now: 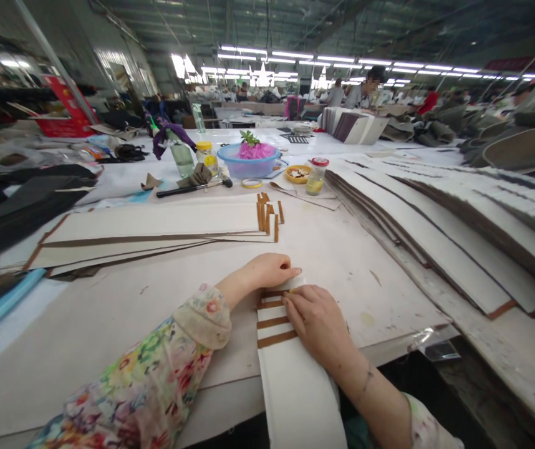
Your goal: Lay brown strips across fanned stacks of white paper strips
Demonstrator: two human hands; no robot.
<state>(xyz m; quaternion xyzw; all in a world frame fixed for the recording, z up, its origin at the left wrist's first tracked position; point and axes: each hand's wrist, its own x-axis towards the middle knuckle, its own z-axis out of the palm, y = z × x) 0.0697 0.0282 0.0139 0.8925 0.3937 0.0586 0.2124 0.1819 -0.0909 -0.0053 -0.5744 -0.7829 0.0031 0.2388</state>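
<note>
A stack of long white panels [298,393] with brown-edged ends lies in front of me, its ends staggered like steps and its near part hanging over the table edge. At the far end of the stack is my left hand [270,271], closed, with the thumb side toward the right; what its fingers hold, if anything, is hidden. My right hand [318,321] rests over the right side of the stack. Its fingers are bent and pressed together on a brown edge strip [274,304] of a panel, the fingertips close to the left hand.
More white panels [164,218] lie at the left, and large layered panels [440,231] at the right. Behind are a blue basin [244,165], a red-lidded jar [317,178], a yellow dish [298,174], a tape roll [251,183] and a black-handled brush [192,189]. A person [365,90] stands farther back.
</note>
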